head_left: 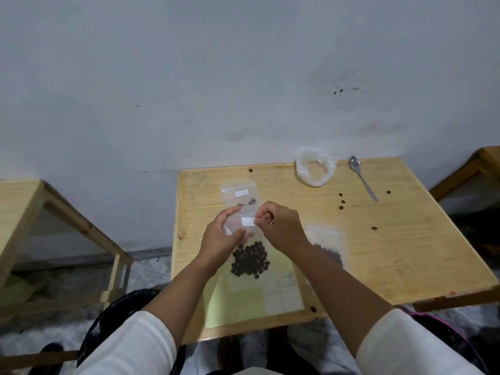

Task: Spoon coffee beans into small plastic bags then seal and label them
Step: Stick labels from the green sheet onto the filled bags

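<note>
— Nearest?
— Both hands hold a bag of beans (250, 259) above the table (405, 253): left hand (221, 236) grips its side, right hand (278, 226) pinches the white label (248, 221).
— Farther?
— Another labelled bag (239, 194), then a spoon (361, 177).

Both hands hold a small bag (244, 239) of beans over the surface (405, 253). The right hand (281, 226) pinches its white label (248, 221); the left hand (220, 236) grips the bag.

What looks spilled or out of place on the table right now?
Several loose coffee beans lie scattered on the bare table, right of the hands and near the spoon, outside any bag. One more sits near the far edge. Otherwise nothing stands out.
</note>
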Motion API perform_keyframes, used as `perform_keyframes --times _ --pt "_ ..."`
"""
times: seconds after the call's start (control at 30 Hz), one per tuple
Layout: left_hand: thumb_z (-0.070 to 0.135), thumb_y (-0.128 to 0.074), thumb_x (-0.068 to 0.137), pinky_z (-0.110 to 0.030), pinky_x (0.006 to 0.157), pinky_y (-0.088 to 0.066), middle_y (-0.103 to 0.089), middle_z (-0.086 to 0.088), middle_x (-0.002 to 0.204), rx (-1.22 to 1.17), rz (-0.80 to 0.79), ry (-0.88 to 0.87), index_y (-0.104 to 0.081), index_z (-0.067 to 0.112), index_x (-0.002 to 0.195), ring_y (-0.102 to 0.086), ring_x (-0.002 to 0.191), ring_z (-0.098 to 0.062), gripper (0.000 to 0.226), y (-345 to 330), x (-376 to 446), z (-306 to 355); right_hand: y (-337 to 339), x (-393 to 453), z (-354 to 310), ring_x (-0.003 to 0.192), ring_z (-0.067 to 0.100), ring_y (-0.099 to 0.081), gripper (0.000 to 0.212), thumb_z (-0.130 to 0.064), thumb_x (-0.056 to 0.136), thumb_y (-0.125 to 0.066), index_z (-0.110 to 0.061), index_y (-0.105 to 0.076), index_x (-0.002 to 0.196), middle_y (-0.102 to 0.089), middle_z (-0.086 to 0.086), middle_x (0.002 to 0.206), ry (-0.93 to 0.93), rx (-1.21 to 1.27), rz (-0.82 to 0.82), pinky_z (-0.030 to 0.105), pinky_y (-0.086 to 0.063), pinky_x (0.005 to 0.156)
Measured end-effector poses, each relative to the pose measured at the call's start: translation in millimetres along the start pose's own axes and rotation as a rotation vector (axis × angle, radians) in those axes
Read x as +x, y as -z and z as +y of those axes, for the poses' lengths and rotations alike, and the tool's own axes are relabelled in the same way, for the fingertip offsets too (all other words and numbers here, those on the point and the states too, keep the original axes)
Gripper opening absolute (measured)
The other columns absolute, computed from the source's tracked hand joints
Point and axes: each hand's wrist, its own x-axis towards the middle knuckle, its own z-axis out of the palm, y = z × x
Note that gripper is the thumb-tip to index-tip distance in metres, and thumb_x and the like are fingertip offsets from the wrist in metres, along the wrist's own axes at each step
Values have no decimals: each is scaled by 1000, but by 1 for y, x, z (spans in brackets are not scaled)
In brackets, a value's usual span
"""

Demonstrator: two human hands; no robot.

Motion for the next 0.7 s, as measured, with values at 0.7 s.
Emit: perform_keyframes --times 0.7 --pt "22 -62 89 -33 97 -44 -60 13 118 -4 212 -37 -59 36 113 -53 113 -11 28 3 5 21 -21 -9 -14 61 23 -47 30 10 74 -60 -6 -71 97 -47 9 66 342 -278 135 28 -43 46"
